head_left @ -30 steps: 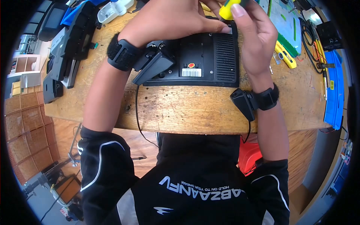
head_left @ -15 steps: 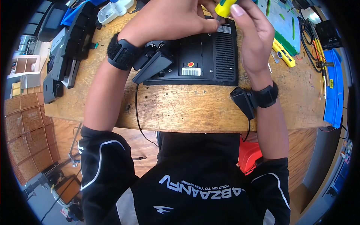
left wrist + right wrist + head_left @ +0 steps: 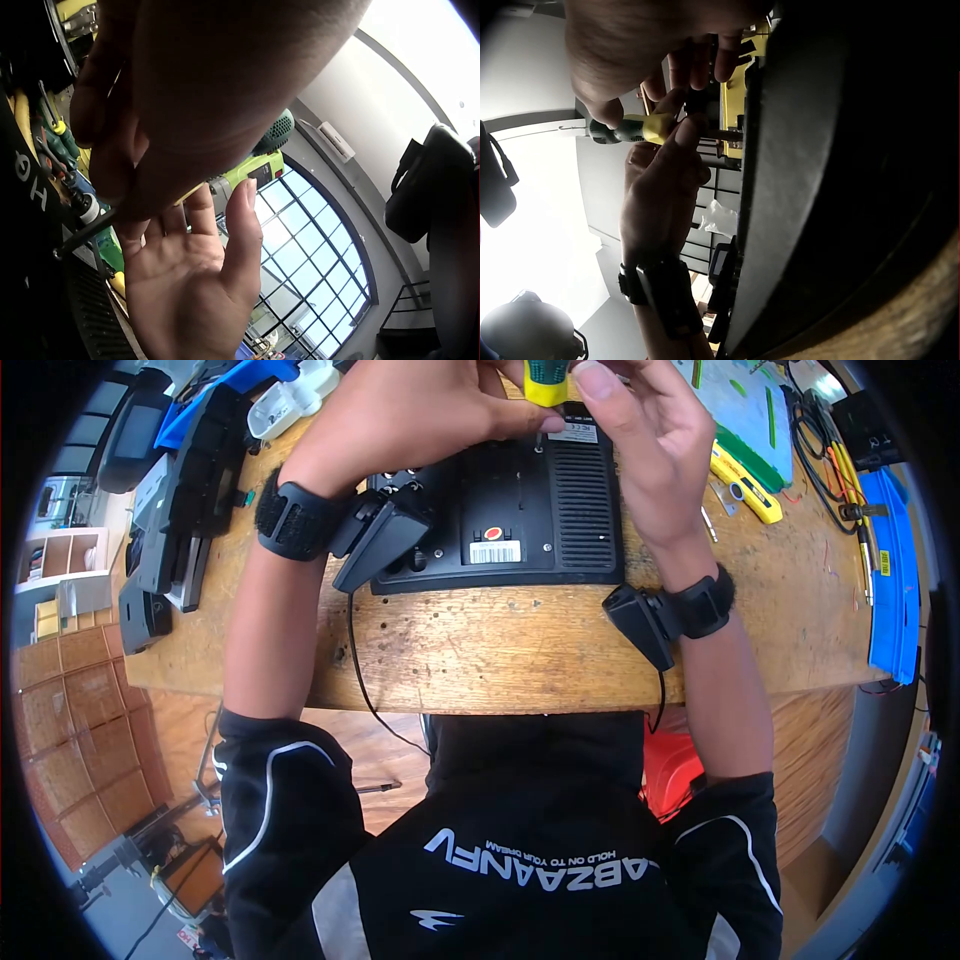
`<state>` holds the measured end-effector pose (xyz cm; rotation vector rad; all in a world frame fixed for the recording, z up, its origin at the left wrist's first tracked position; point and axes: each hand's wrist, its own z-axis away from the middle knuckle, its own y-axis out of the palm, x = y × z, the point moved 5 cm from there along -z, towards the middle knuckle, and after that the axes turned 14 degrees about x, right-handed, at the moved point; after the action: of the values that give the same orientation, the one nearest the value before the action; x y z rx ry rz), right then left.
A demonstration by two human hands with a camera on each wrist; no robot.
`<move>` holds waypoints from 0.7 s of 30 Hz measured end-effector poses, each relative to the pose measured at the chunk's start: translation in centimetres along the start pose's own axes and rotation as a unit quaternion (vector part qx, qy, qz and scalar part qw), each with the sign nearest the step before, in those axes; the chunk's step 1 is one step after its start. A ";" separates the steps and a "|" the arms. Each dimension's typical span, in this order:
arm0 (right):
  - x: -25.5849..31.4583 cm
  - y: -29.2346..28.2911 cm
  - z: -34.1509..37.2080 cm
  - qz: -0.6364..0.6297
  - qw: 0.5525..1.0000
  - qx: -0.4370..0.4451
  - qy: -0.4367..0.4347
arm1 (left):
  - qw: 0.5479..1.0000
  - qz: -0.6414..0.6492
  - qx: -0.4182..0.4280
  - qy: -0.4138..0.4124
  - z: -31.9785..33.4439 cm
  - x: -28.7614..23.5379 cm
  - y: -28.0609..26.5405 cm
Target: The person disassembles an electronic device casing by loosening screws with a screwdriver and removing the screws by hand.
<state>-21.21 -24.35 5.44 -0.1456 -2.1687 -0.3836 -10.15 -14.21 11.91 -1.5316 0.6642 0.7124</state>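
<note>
A screwdriver (image 3: 545, 392) with a yellow and dark green handle stands over a black device casing (image 3: 470, 510) that has vent slots, screws and a barcode label. My left hand (image 3: 400, 420) pinches the screwdriver low down, thumb and finger at the yellow collar in the right wrist view. Its metal shaft (image 3: 90, 234) reaches the black casing in the left wrist view. Beside the handle is my right hand (image 3: 655, 455), its thumb tip right at the green part and its fingers spread apart from it. The left hand covers part of the handle in the left wrist view.
A yellow utility knife (image 3: 745, 482) and a green-edged tray (image 3: 745, 420) lie right of the casing. Blue bins (image 3: 890, 580), cables and tools line the right side. On the left are black equipment (image 3: 185, 490) and a white container (image 3: 290, 402).
The screwdriver and both hands have shifted left in the head view, and the screwdriver stands more upright. My right thumb has moved from the yellow part to beside the green handle.
</note>
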 end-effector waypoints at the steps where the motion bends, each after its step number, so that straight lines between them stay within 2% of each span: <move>1: -0.4 -0.5 -0.1 0.001 1.000 -0.002 0.000 | 1.000 0.000 0.002 0.001 0.0 0.1 0.1; 3: -0.2 -1.1 -0.1 0.141 0.989 0.011 -0.030 | 0.999 -0.016 0.012 -0.028 0.2 0.6 0.3; 7: 0.1 -0.9 0.0 0.148 0.989 -0.001 -0.014 | 0.996 -0.073 0.049 -0.008 -0.1 0.7 0.5; 9: -0.1 -0.8 0.2 0.080 0.997 -0.017 0.011 | 0.998 0.044 0.025 0.030 -0.7 1.1 0.8; 10: 0.1 -0.6 0.1 0.080 0.997 -0.018 0.012 | 0.998 0.044 0.026 0.031 -0.7 0.7 0.6; 12: 0.8 -0.1 -0.2 0.135 0.991 -0.001 -0.018 | 0.982 -0.108 0.028 -0.154 -0.4 1.0 0.1; 13: 0.6 -0.5 -0.2 0.135 0.991 -0.002 -0.018 | 0.982 -0.108 0.029 -0.154 -0.4 1.1 0.5; 15: 0.8 -0.6 -0.4 0.261 0.960 0.048 -0.085 | 0.999 0.024 -0.022 0.040 -0.6 -0.2 0.9; 16: 0.7 -0.6 -0.3 0.261 0.960 0.047 -0.085 | 0.999 0.024 -0.021 0.040 -0.4 -0.3 0.8; 18: 0.3 -0.6 -0.2 0.181 0.982 0.012 -0.059 | 0.997 -0.017 0.060 -0.037 0.0 0.1 1.0; 19: 0.4 -0.7 -0.2 0.181 0.982 0.012 -0.059 | 0.997 -0.017 0.060 -0.037 -0.2 0.0 1.0; 21: 0.8 -0.5 -0.1 0.252 0.964 0.036 -0.072 | 0.989 0.053 0.074 -0.112 -0.5 0.6 1.3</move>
<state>-21.72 -24.91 5.99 -0.6858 -2.1859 -0.0012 -10.68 -14.80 10.64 -1.2644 0.6180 0.8822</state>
